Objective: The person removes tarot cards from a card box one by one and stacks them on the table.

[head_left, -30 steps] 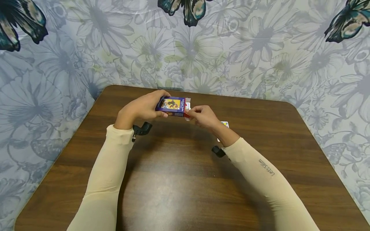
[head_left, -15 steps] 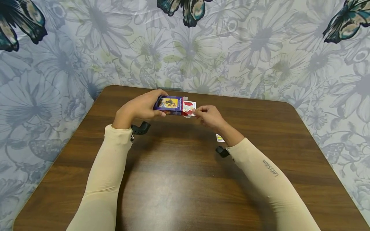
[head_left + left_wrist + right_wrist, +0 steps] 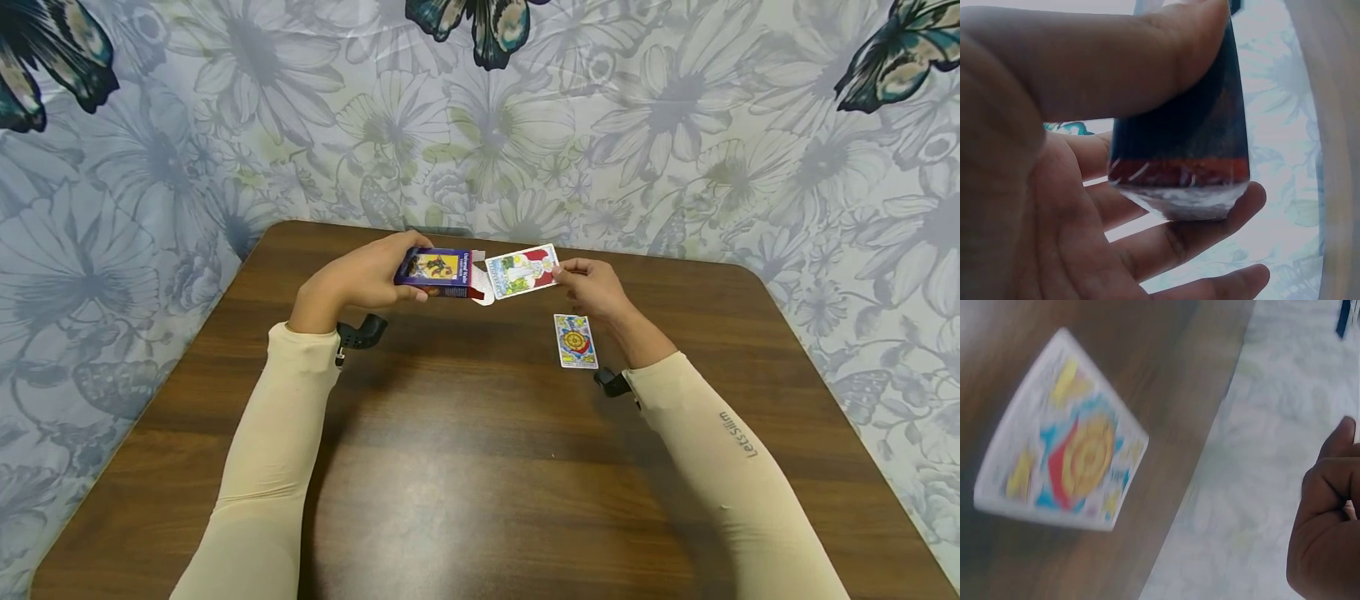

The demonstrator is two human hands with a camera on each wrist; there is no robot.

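1. The brown table [image 3: 442,483] fills the middle and bottom of the head view; both hands are over its far part, in the upper middle of the frame.
2. The left hand [image 3: 358,279], left of centre, grasps the box, thumb across one side and fingers behind it, as the left wrist view shows.
3. The right hand [image 3: 600,292], right of centre, pinches the right end of the held card between thumb and fingertip.
4. The box [image 3: 435,271] has its long axis across the frame, its unclosed end facing right, toward the right hand.
5. The held card [image 3: 522,272] lies between the hands, upper centre, leftward from the right fingertips. Its long axis runs crosswise, rising toward the right; the left end is just beside the box's mouth. This near alignment looks like the relation that matters most. Whether it touches the flap [image 3: 483,289] is too fine to tell.
6. The table card [image 3: 576,341] lies face up below the held card, its long axis nearly up and down; the right hand is nearer.
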